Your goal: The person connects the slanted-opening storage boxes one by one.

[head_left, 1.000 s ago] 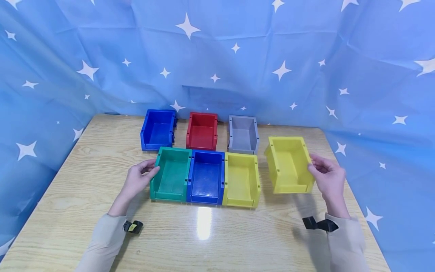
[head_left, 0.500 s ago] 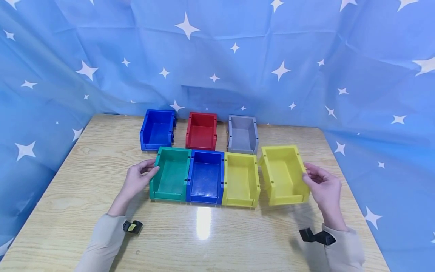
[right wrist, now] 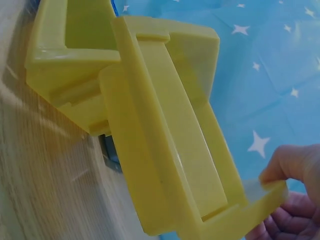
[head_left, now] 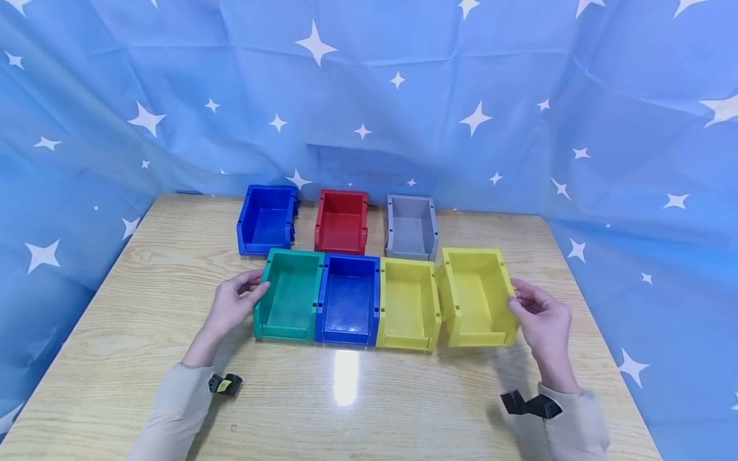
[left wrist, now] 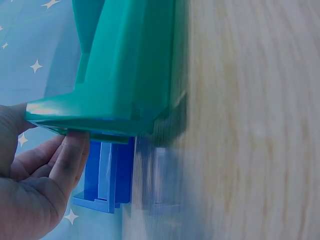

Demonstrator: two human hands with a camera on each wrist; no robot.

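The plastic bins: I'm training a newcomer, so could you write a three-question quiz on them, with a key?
1. True or false: in the back row, the red bin stands between the rear blue bin and the grey bin.
2. How many yellow bins are there?
3. Fill the gap: the left hand grips the ____ bin.

Key:
1. True.
2. Two; one is held in the right hand.
3. Green, as in the green bin.

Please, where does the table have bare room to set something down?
Bare table lies in front of the green bin; left of the left hand; and right of the grey bin, behind the held yellow bin in the right hand. It is crowded between the hands: the front blue bin and other yellow bin fill the middle.
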